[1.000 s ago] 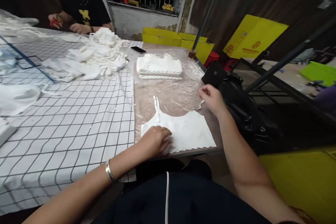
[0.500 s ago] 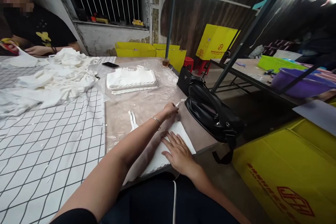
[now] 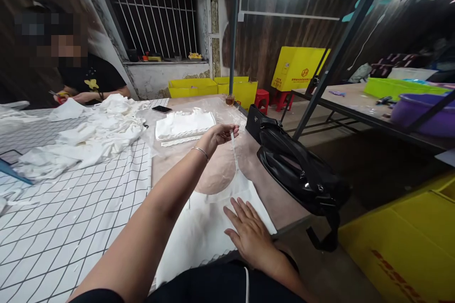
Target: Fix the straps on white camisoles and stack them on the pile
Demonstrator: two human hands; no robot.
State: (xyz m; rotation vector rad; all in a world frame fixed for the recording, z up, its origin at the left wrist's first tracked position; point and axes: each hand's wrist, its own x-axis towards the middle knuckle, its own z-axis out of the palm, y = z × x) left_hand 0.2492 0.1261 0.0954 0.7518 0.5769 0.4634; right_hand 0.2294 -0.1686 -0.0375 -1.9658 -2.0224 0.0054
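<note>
A white camisole (image 3: 202,227) lies spread on the table right in front of me, its scalloped hem toward my body. My left hand (image 3: 222,133), with a bracelet at the wrist, pinches the end of one thin shoulder strap (image 3: 234,150) and draws it out straight, away from me. Flat on the camisole's right side rests my right hand (image 3: 249,229), fingers spread. My left forearm hides part of the camisole's left side. Just beyond my left hand sits a neat stack of folded white garments (image 3: 185,124).
White garments (image 3: 103,135) lie heaped on the checked cloth (image 3: 106,203) at left. A person (image 3: 103,78) sits behind them, holding scissors. A phone (image 3: 162,109) lies near the stack. Black bags (image 3: 295,161) line the table's right edge; a yellow box (image 3: 401,241) stands lower right.
My left hand has moved away from me and slightly left, and the strap is now stretched out. My right hand remains flat on the camisole. The view has tilted up.
</note>
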